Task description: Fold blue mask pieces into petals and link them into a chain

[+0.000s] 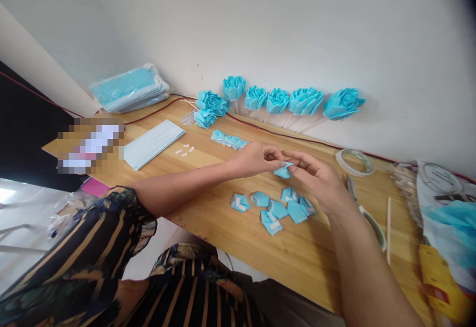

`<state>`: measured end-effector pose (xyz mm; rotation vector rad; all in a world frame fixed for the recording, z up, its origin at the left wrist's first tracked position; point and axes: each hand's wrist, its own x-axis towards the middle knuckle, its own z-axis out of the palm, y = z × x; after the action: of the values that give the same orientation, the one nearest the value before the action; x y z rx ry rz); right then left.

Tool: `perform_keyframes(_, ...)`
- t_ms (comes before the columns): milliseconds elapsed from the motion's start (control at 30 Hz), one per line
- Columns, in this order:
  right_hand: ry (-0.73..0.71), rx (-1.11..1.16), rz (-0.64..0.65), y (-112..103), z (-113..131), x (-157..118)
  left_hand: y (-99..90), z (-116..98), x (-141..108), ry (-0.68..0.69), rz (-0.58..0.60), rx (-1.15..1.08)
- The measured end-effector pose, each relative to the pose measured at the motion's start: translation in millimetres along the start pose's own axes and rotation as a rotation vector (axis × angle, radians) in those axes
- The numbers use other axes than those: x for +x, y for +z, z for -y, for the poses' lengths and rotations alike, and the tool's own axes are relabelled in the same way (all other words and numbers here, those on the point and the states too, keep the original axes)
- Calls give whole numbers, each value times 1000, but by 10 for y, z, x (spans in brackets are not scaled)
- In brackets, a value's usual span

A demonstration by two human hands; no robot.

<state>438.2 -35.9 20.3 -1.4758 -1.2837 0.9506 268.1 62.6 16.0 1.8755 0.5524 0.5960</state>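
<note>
Between my two hands, above the wooden table (223, 223), is a small folded blue piece (283, 170). My left hand (257, 160) pinches its left side, and the fingers of my right hand (312, 172) close on its right side. Several folded blue pieces (277, 209) lie on the table below, some with white strips on them. Behind my left hand runs a row of joined blue folded pieces (227, 140), its right end hidden by that hand. A few small white strips (184, 150) lie further left.
Blue flowers (277, 101) on sticks lean along the wall. At left are stacked masks (154, 143) and a bagged pack (128, 89). At right lie a tape roll (355, 162), scissors (374, 228), a stick (388, 230), a yellow tool (442, 285) and a plastic bag (446, 183).
</note>
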Motion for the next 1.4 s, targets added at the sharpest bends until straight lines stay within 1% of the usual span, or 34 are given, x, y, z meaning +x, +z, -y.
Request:
perform_keyframes(200, 15, -16, -122, -107, 57, -14, -31, 53, 29, -10, -112, -100)
perform_keyframes(300, 21, -14, -158, -126, 52, -2, -43, 39, 32, -23, -126, -125)
perform_keyframes(467, 16, -28, -180, -92, 27, 20, -21, 49, 31, -27, -128, -126)
perform_keyframes(533, 9, -39, -183, -90, 14, 31, -10, 69, 33, -27, -114, -130)
perform_keyframes(600, 5, -52, -192, -125, -3, 42, -5, 85, 33, -4, -73, -154)
perform_keyframes(700, -11, -96, -253, -255, -36, 55, -9, 90, 28, 26, -8, -178)
perform_keyframes(767, -22, -136, -291, -361, -59, 61, -12, 83, 21, 20, 28, -149)
perform_keyframes(833, -20, -167, -300, -441, -76, 61, -10, 74, 13, 6, 44, -110)
perform_keyframes(900, -4, -170, -282, -471, -75, 54, -5, 69, 7, 5, 27, -91)
perform_keyframes(1033, 23, -166, -211, -394, -23, 18, 1, 80, 6, 22, -38, -64)
perform_keyframes(1200, 46, -155, -130, -214, 2, 15, 6, 119, 12, 27, -67, -65)
perform_keyframes(1300, 35, -140, -140, -150, -47, 51, 17, 130, 14, 29, -79, -52)
perform_keyframes(1400, -8, -169, -203, -188, -89, 79, 14, 121, 17, 37, -62, -60)
